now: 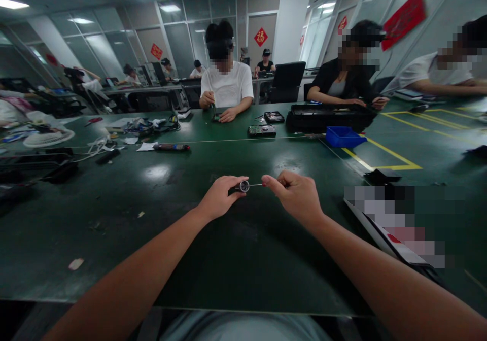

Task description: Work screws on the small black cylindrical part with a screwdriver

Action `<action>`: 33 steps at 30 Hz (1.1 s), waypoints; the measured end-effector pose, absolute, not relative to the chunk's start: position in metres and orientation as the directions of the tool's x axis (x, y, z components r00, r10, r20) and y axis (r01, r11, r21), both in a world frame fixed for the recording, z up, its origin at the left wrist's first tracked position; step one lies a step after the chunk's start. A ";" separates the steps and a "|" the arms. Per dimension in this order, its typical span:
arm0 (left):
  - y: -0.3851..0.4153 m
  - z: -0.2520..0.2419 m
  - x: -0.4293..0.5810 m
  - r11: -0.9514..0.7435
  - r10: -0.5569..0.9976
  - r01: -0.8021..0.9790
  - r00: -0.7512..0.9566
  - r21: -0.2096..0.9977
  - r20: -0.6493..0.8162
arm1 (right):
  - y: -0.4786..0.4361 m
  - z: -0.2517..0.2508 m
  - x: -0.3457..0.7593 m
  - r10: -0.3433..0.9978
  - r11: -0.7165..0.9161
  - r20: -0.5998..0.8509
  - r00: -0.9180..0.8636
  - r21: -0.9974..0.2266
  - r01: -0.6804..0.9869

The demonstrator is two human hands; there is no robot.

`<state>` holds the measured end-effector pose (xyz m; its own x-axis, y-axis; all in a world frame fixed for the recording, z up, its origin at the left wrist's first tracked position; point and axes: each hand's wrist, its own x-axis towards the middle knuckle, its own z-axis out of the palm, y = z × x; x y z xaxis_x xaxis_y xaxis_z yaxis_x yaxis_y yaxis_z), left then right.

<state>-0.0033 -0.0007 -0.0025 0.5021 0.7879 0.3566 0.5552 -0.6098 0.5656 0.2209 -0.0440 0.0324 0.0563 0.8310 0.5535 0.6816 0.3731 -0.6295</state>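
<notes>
My left hand (220, 196) is closed around a small dark cylinder with a silver ring end (243, 185), held just above the green table (160, 219). A thin metal pin or bit (256, 184) runs from the cylinder's end toward my right hand (294, 196), whose thumb and forefinger pinch its other end. Both hands hover near the table's middle, a little apart from each other.
A blue bin (342, 136) and a black tray (329, 116) stand at the back right beside yellow floor-tape lines. A screwdriver (171, 147), cables and tools lie at the back left. A flat device (391, 229) lies at my right. Other people sit across the table.
</notes>
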 end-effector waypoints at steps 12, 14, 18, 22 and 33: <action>0.000 -0.005 -0.004 -0.616 0.784 0.542 0.489 0.572 0.382 | -0.041 0.028 0.224 0.832 0.378 0.553 0.038 -0.617 0.690; -0.001 -0.004 -0.003 -0.604 0.793 0.546 0.484 0.580 0.369 | -0.041 0.028 0.224 0.835 0.373 0.548 0.041 -0.620 0.690; -0.001 -0.003 -0.002 -0.580 0.810 0.553 0.471 0.598 0.350 | -0.041 0.029 0.224 0.835 0.375 0.548 0.037 -0.618 0.691; -0.001 -0.002 -0.001 -0.564 0.820 0.555 0.462 0.612 0.337 | -0.040 0.029 0.225 0.842 0.382 0.539 0.024 -0.628 0.678; 0.001 -0.004 0.002 -0.608 0.789 0.546 0.498 0.576 0.361 | -0.040 0.026 0.224 0.841 0.502 0.532 -0.097 -0.700 0.508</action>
